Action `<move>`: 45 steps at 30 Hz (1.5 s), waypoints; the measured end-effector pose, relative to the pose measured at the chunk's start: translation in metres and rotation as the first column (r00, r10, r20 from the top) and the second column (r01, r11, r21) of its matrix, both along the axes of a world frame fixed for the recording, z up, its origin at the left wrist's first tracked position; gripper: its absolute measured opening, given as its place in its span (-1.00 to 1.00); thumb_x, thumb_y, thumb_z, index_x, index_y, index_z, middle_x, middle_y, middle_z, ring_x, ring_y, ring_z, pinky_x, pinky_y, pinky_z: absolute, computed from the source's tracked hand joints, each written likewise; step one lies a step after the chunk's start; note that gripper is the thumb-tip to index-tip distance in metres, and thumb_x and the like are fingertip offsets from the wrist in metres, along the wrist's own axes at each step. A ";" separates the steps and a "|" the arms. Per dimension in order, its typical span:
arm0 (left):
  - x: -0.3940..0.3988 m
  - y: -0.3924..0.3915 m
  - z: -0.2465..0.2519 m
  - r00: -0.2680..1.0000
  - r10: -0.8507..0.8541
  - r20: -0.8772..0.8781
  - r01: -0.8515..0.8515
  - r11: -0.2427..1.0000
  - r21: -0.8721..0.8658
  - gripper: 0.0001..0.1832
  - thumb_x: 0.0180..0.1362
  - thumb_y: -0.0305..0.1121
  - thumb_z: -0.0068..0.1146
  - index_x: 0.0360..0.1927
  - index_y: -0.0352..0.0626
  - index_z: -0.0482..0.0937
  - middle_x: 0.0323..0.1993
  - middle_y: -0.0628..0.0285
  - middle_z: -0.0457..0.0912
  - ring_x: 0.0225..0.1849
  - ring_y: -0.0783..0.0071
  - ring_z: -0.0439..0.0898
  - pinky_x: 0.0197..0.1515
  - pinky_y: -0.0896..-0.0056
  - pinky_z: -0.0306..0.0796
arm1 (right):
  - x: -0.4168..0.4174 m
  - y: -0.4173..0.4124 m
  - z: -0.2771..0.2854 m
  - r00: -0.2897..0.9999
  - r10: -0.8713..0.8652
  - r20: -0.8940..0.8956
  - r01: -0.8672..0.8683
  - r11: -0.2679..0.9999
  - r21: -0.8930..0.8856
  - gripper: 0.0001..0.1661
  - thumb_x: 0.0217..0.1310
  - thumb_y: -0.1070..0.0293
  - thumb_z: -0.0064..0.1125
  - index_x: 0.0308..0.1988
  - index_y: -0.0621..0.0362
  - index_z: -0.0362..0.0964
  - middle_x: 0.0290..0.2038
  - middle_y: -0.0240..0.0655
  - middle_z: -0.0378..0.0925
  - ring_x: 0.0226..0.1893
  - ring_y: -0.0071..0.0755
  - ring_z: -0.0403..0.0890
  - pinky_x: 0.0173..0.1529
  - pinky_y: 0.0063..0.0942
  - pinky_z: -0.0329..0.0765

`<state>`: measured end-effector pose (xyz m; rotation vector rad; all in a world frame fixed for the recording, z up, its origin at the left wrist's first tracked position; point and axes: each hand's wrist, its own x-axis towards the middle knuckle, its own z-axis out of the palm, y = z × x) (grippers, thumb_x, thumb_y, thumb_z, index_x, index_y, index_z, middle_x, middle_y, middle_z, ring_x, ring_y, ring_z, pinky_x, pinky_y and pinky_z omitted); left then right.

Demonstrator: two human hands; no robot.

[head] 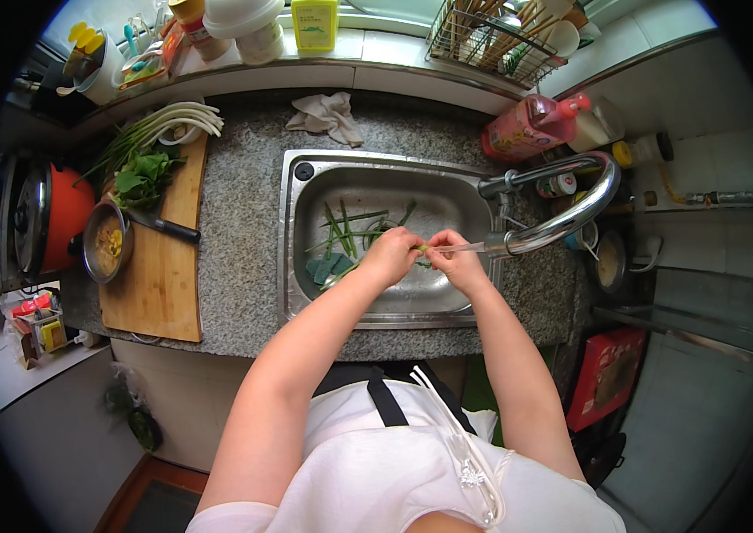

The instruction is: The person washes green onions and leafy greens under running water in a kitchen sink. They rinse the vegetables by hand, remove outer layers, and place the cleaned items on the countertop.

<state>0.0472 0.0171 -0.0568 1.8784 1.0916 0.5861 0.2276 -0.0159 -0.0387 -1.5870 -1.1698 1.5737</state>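
Both my hands are over a stainless steel sink, under the curved chrome faucet. A stream of water runs from the spout onto my fingers. My left hand pinches a small green vegetable piece, probably a stalk; its ends are hidden by the fingers. My right hand has its fingertips on the same piece from the other side. Several green stalks lie crossed in the basin, left of my hands. Beside them rests a dark green scouring pad. The drain is partly covered by my left hand.
To the left, a wooden cutting board bears a black-handled knife, leafy greens, scallions and a metal bowl of food. An orange pot stands beyond. A white cloth and a pink pump bottle are behind the sink.
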 end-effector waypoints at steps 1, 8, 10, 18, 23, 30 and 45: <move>0.000 0.000 0.000 1.000 -0.018 -0.011 0.018 1.000 0.007 -0.81 0.07 -0.40 0.14 -0.21 -0.12 0.62 -0.30 0.11 0.53 -0.16 0.11 0.52 -0.09 0.21 0.42 | 0.000 0.000 0.000 0.999 0.023 0.048 -0.023 1.000 0.016 -0.83 0.19 0.41 0.14 -0.24 0.21 0.34 -0.37 -0.40 0.49 -0.43 -0.59 0.49 -0.31 -0.60 0.47; 0.002 0.000 0.002 0.999 -0.048 0.022 0.048 0.998 -0.029 -0.81 0.14 -0.40 0.07 -0.18 -0.14 0.61 -0.27 0.09 0.51 -0.16 0.10 0.51 -0.08 0.23 0.41 | 0.001 -0.001 0.001 1.000 -0.026 -0.014 0.026 0.999 0.035 -0.83 0.15 0.48 0.13 -0.24 0.22 0.32 -0.39 -0.35 0.51 -0.45 -0.59 0.51 -0.35 -0.61 0.47; 0.004 -0.002 0.005 0.999 -0.032 0.036 0.035 0.997 -0.071 -0.81 0.15 -0.39 0.05 -0.18 -0.14 0.61 -0.27 0.09 0.51 -0.15 0.10 0.50 -0.07 0.23 0.40 | 0.001 0.000 -0.001 1.000 -0.022 0.002 0.022 0.999 0.032 -0.83 0.16 0.48 0.14 -0.24 0.22 0.32 -0.37 -0.33 0.51 -0.45 -0.59 0.51 -0.35 -0.60 0.48; 0.003 0.000 -0.006 0.992 -0.101 -0.081 0.095 0.993 -0.076 -0.76 0.24 -0.28 -0.09 -0.19 -0.09 0.59 -0.23 0.13 0.52 -0.04 0.13 0.44 0.00 0.13 0.31 | -0.001 -0.001 0.001 0.999 -0.014 -0.031 0.015 1.000 0.010 -0.88 0.21 0.51 0.08 -0.23 0.24 0.32 -0.35 -0.27 0.54 -0.43 -0.56 0.53 -0.30 -0.60 0.50; -0.001 0.001 -0.008 0.983 -0.122 -0.138 0.108 0.989 -0.104 -0.75 0.26 -0.23 -0.13 -0.20 -0.08 0.57 -0.20 0.17 0.57 -0.04 0.19 0.47 0.02 0.10 0.23 | 0.001 -0.004 -0.008 0.987 -0.025 -0.157 0.023 1.000 -0.014 -0.87 0.22 0.48 0.08 -0.23 0.23 0.32 -0.35 -0.29 0.54 -0.42 -0.57 0.52 -0.30 -0.59 0.50; -0.001 0.005 -0.017 0.994 -0.056 -0.095 0.030 0.968 -0.251 -0.74 0.27 -0.18 -0.15 -0.27 -0.11 0.51 -0.38 0.17 0.61 -0.17 0.18 0.55 0.03 0.16 0.20 | -0.003 -0.004 -0.008 0.986 -0.027 -0.164 0.024 1.000 -0.015 -0.87 0.22 0.48 0.06 -0.21 0.23 0.33 -0.36 -0.28 0.54 -0.44 -0.57 0.52 -0.31 -0.60 0.50; 0.001 0.002 -0.012 0.999 -0.044 -0.022 0.034 0.937 -0.347 -0.72 0.24 -0.11 -0.07 -0.17 -0.09 0.42 -0.29 0.14 0.60 -0.13 0.15 0.53 0.09 0.18 0.15 | -0.001 -0.006 -0.009 0.976 -0.124 -0.179 0.111 0.991 -0.081 -0.84 0.21 0.46 0.04 -0.20 0.24 0.33 -0.36 -0.30 0.55 -0.46 -0.57 0.50 -0.31 -0.58 0.47</move>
